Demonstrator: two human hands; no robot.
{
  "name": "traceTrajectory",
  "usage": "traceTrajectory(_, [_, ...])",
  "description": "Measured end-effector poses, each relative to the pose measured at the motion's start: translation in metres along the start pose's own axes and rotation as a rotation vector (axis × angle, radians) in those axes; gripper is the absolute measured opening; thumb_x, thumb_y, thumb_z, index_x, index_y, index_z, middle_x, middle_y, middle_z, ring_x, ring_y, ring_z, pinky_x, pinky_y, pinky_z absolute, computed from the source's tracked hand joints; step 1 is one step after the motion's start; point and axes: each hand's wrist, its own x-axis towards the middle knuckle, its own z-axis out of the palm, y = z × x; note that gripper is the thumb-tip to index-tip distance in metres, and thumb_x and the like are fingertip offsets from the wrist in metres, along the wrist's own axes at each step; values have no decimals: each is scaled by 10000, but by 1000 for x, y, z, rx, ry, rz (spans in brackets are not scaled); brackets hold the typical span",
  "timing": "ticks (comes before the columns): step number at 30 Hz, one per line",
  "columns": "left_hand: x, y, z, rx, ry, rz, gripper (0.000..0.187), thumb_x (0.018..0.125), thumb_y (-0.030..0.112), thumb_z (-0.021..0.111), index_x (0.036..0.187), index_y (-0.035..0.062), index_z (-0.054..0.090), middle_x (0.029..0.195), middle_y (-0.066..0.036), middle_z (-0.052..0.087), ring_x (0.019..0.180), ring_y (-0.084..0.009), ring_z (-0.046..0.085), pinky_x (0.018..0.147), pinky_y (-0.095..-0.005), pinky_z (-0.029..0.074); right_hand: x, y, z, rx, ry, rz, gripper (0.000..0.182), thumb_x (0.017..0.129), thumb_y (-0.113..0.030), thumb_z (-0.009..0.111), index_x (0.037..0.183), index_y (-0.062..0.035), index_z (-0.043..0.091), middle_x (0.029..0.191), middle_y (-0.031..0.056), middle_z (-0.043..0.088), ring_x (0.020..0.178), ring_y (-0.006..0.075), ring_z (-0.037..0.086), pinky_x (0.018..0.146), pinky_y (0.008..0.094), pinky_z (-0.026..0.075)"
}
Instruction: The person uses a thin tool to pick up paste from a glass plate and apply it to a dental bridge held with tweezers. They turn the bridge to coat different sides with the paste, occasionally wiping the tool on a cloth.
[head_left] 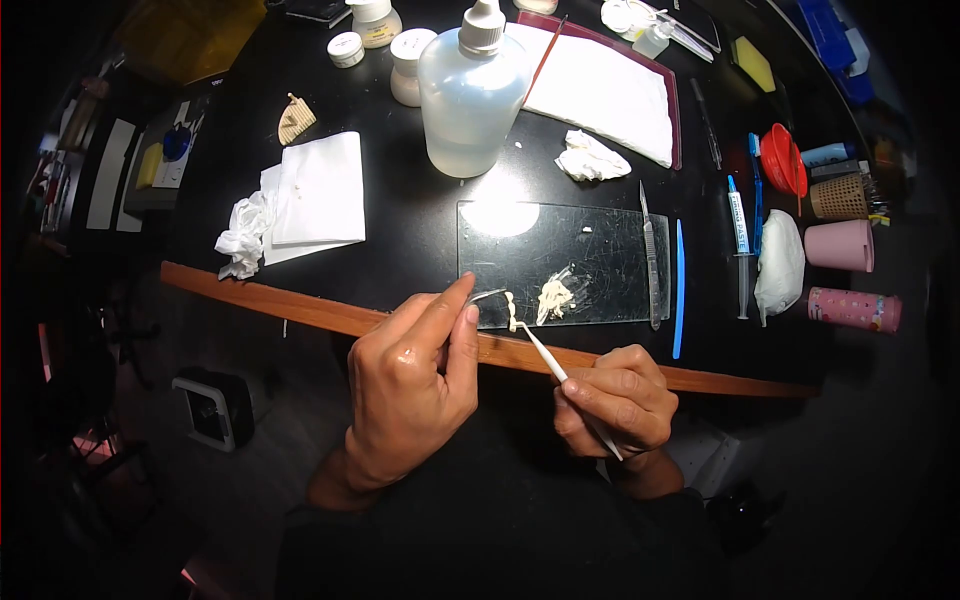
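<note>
Both my grips are clamped: left hand on a thin metal tool, right hand on a white pointed stick. Mid-frame, a cream strip spans their tips; from here I'd dab lightly, left steady.

Narrow cream strip (lumpy, near upright) between curved metal tool and slanted white stick

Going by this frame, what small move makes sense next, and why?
Probably a light dab with the white tool on the near end of the cream strip: the right hand holds the tool with its tip by that end, while the left hand holds a thin metal piece at the strip's other end. Contact is too small to confirm.
</note>
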Motion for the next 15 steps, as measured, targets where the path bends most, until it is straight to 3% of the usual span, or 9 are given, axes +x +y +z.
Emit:
traceTrajectory(13, [0, -1, 0, 7, 5, 13, 223, 1010, -39, 681, 1209, -97, 761, 847, -157, 752, 710, -168, 732, 605, -284, 528, 1, 0, 0, -16, 9, 2, 312, 733, 29, 872, 1036, -17, 815, 881, 62, 792, 671, 154, 643, 582, 263, 508])
traceTrajectory(15, [0, -5, 5, -5, 49, 41, 217, 990, -14, 713, 1188, -83, 768, 823, -139, 725, 608, -190, 665, 560, -318, 501, 0, 1, 2, -10, 12, -2, 316, 732, 27, 873, 1040, -17, 813, 879, 60, 790, 667, 154, 641, 581, 264, 508])
